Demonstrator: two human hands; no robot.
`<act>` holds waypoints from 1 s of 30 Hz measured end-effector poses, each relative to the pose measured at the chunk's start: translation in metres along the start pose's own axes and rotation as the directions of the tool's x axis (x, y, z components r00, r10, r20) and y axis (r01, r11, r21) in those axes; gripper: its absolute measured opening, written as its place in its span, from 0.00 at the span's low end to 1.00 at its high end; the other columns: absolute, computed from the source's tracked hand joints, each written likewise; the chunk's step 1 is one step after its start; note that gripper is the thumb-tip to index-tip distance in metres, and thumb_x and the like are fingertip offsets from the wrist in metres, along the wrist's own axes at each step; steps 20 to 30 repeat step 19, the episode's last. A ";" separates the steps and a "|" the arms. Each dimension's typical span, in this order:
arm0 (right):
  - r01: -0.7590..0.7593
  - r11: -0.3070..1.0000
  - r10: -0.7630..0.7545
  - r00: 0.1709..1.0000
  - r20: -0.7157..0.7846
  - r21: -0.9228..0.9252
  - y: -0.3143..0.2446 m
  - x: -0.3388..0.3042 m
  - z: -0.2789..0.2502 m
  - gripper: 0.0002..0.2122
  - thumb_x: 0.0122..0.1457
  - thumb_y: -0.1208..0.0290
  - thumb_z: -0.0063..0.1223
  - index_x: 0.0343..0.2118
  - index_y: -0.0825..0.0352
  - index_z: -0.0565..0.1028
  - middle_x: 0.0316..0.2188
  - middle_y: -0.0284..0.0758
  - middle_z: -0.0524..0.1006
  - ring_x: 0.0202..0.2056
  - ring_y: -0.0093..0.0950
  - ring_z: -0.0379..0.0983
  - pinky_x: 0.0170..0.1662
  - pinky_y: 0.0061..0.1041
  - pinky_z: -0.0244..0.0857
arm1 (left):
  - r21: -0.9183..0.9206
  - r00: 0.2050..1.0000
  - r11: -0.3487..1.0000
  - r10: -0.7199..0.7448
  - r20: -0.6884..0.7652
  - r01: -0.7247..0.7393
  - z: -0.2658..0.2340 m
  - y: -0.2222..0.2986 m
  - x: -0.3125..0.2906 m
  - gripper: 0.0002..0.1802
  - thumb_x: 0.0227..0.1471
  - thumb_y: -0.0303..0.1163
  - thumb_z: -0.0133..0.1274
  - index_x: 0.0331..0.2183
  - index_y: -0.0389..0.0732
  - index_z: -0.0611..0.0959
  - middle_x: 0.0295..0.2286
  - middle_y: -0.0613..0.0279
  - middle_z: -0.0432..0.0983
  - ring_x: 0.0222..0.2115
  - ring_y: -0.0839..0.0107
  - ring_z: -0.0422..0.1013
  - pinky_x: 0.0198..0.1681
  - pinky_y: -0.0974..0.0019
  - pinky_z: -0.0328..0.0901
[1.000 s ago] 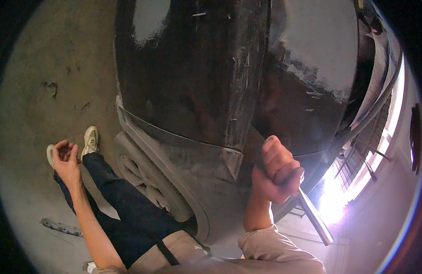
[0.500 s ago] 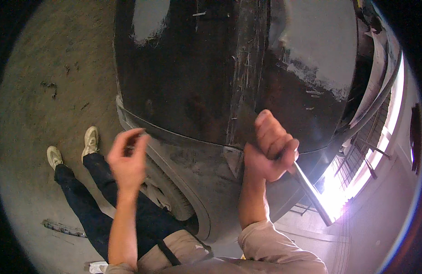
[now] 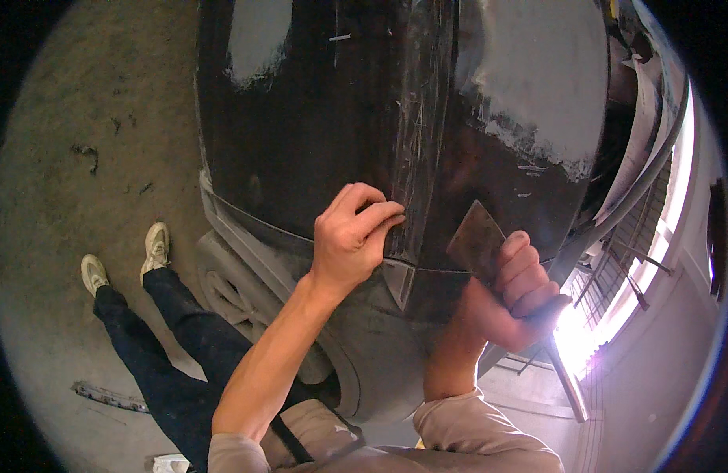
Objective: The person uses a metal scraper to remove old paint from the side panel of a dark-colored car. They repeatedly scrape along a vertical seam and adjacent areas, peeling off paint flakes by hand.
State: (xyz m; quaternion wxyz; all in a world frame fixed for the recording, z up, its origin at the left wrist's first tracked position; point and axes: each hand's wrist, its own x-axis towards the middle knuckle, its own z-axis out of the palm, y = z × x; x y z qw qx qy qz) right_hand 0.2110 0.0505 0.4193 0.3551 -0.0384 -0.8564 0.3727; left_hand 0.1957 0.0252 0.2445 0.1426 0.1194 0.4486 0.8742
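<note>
My left hand (image 3: 354,232) is closed in a pinch, its fingertips at a scratched vertical strip (image 3: 417,134) on a dark car body panel (image 3: 325,150). Whatever lies between those fingertips is too small to make out. To its right, my right hand (image 3: 523,293) wraps around a scraper (image 3: 478,240). The scraper's flat, squarish blade points away from me over the panel's lower right part, and a bright metal shaft (image 3: 567,378) sticks out below the fist. Whether the blade touches the panel, I cannot tell.
Grey patches (image 3: 258,39) mark the panel, with a larger patch (image 3: 545,79) at the right. Below it curve a wheel arch and wheel (image 3: 230,284). My legs (image 3: 155,355) stretch left over the floor, where a dark strip (image 3: 112,396) lies. A metal rack (image 3: 640,244) stands at the right.
My left hand has moved right, from beside the panel's edge to the scratched strip, and its fingers have pinched together. My right hand has shifted right and down, bringing the scraper's blade into clear sight.
</note>
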 end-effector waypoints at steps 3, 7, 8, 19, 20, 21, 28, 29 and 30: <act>-0.048 0.999 0.048 0.999 0.002 -0.020 -0.004 -0.010 -0.009 0.25 0.73 0.60 0.29 0.13 0.54 0.55 0.10 0.24 0.55 0.16 0.23 0.47 0.31 0.31 0.50 | 0.062 0.994 0.993 0.105 0.001 -0.105 -0.002 0.001 0.003 0.09 0.41 0.20 0.66 0.29 0.39 0.83 0.28 0.60 0.74 0.30 0.60 0.73 0.30 0.59 0.70; -0.059 0.998 0.059 0.998 0.015 -0.024 -0.001 -0.019 -0.012 0.25 0.72 0.61 0.29 0.13 0.55 0.54 0.10 0.24 0.55 0.16 0.23 0.47 0.29 0.31 0.50 | 0.202 0.988 0.971 0.109 0.112 -0.130 -0.011 0.005 0.006 0.08 0.44 0.21 0.64 0.30 0.38 0.81 0.28 0.59 0.74 0.30 0.58 0.74 0.31 0.58 0.70; -0.069 0.998 0.069 0.998 0.008 -0.014 -0.003 -0.021 -0.011 0.25 0.72 0.61 0.30 0.12 0.55 0.54 0.10 0.24 0.55 0.16 0.24 0.48 0.29 0.31 0.50 | 0.210 0.987 0.969 0.105 0.119 -0.128 -0.014 0.004 0.008 0.08 0.45 0.21 0.63 0.30 0.38 0.81 0.28 0.58 0.74 0.30 0.57 0.74 0.31 0.57 0.70; -0.124 0.991 0.131 0.976 0.173 -0.050 -0.001 -0.033 -0.010 0.22 0.70 0.63 0.39 0.15 0.55 0.55 0.11 0.24 0.54 0.18 0.23 0.49 0.31 0.32 0.51 | 0.280 0.690 0.645 -0.565 -0.452 0.711 -0.308 -0.112 -0.088 0.21 0.68 0.32 0.49 0.61 0.44 0.76 0.32 0.60 0.85 0.34 0.72 0.81 0.29 0.71 0.71; -0.124 0.991 0.131 0.976 0.173 -0.050 -0.001 -0.033 -0.010 0.22 0.70 0.63 0.39 0.15 0.55 0.55 0.11 0.24 0.54 0.18 0.23 0.49 0.31 0.32 0.51 | 0.280 0.690 0.645 -0.565 -0.452 0.711 -0.308 -0.112 -0.088 0.21 0.68 0.32 0.49 0.61 0.44 0.76 0.32 0.60 0.85 0.34 0.72 0.81 0.29 0.71 0.71; -0.124 0.991 0.131 0.976 0.173 -0.050 -0.001 -0.033 -0.010 0.22 0.70 0.63 0.39 0.15 0.55 0.55 0.11 0.24 0.54 0.18 0.23 0.49 0.31 0.32 0.51 | 0.280 0.690 0.645 -0.565 -0.452 0.711 -0.308 -0.112 -0.088 0.21 0.68 0.32 0.49 0.61 0.44 0.76 0.32 0.60 0.85 0.34 0.72 0.81 0.29 0.71 0.71; -0.124 0.991 0.131 0.976 0.173 -0.050 -0.001 -0.033 -0.010 0.22 0.70 0.63 0.39 0.15 0.55 0.55 0.11 0.24 0.54 0.18 0.23 0.49 0.31 0.32 0.51 | 0.280 0.690 0.645 -0.565 -0.452 0.711 -0.308 -0.112 -0.088 0.21 0.68 0.32 0.49 0.61 0.44 0.76 0.32 0.60 0.85 0.34 0.72 0.81 0.29 0.71 0.71; -0.124 0.991 0.131 0.976 0.173 -0.050 -0.001 -0.033 -0.010 0.22 0.70 0.63 0.39 0.15 0.55 0.55 0.11 0.24 0.54 0.18 0.23 0.49 0.31 0.32 0.51 | 0.280 0.690 0.645 -0.565 -0.452 0.711 -0.308 -0.112 -0.088 0.21 0.68 0.32 0.49 0.61 0.44 0.76 0.32 0.60 0.85 0.34 0.72 0.81 0.29 0.71 0.71; -0.124 0.991 0.131 0.976 0.173 -0.050 -0.001 -0.033 -0.010 0.22 0.70 0.63 0.39 0.15 0.55 0.55 0.11 0.24 0.54 0.18 0.23 0.49 0.31 0.32 0.51 | 0.280 0.690 0.645 -0.565 -0.452 0.711 -0.308 -0.112 -0.088 0.21 0.68 0.32 0.49 0.61 0.44 0.76 0.32 0.60 0.85 0.34 0.72 0.81 0.29 0.71 0.71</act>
